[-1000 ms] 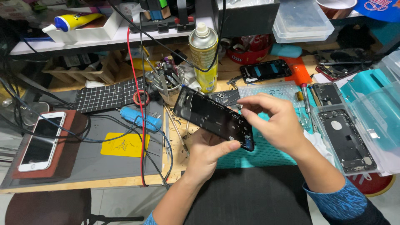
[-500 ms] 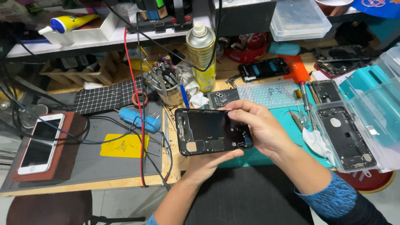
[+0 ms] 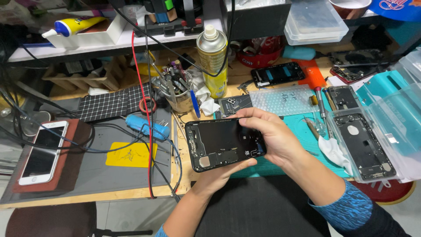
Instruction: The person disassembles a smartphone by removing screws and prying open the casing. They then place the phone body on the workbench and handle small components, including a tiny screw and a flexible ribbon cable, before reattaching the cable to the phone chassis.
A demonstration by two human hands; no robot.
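Observation:
A black opened phone housing [image 3: 223, 144] is held level over the near edge of a wooden workbench, its inner side facing up. My left hand [image 3: 221, 170] supports it from underneath, thumb on its near edge. My right hand [image 3: 268, 134] grips its right end, fingers wrapped over the far edge. Small parts and a round opening show inside the housing at its left end.
A white phone [image 3: 41, 151] lies on a brown pad at the left. A spray can [image 3: 212, 59] and a tool cup [image 3: 175, 90] stand behind. Another opened housing [image 3: 366, 147] sits in a clear tray at right. Cables, a blue tool [image 3: 147, 126] and a yellow patch [image 3: 130, 154] cover the grey mat.
The housing has been turned from a tilt to lying flat with its inside up. My right hand shifted from its top edge to its right end.

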